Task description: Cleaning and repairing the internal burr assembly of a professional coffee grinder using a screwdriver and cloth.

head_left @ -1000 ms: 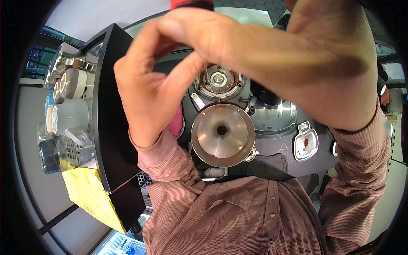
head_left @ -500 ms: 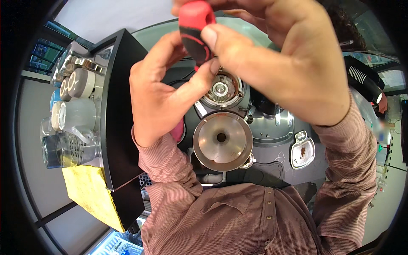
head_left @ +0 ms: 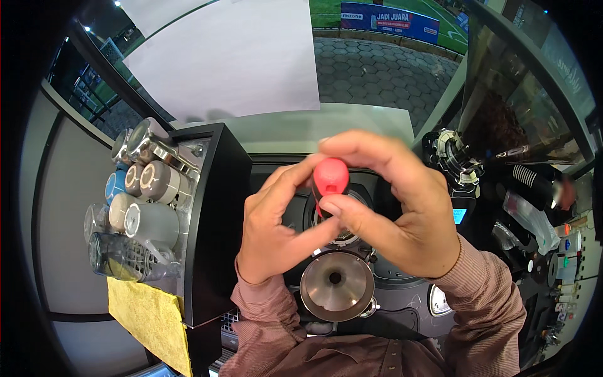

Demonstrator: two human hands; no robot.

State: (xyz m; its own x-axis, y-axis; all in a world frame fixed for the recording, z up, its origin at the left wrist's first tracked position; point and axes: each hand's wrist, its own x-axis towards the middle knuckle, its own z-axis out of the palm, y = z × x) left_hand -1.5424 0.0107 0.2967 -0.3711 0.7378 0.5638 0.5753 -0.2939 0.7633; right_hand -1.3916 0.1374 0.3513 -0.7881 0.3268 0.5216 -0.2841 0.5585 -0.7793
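Both my hands are closed around a screwdriver (head_left: 331,174) with a red and black handle. Its red butt end faces up toward me, and its shaft is hidden below. My left hand (head_left: 270,223) pinches the handle from the left, fingertips against its side. From the right, my right hand (head_left: 408,217) grips it between thumb and fingers. Under the hands sits an opened coffee grinder (head_left: 345,239), mostly covered by them. Nearer to me stands a metal funnel-shaped hopper (head_left: 320,290) with a dark hole in its middle.
On the left, a black cabinet (head_left: 217,207) carries upturned cups and glasses (head_left: 151,220), with a yellow cloth (head_left: 151,317) hanging off its near end. A small metal dish (head_left: 438,301) lies right of the hopper. Behind are a window ledge and white sheet (head_left: 239,63).
The view has tilted upward, showing more of the window. My hands still hold the screwdriver, its handle now turned end-on toward me, and sit lower in view.
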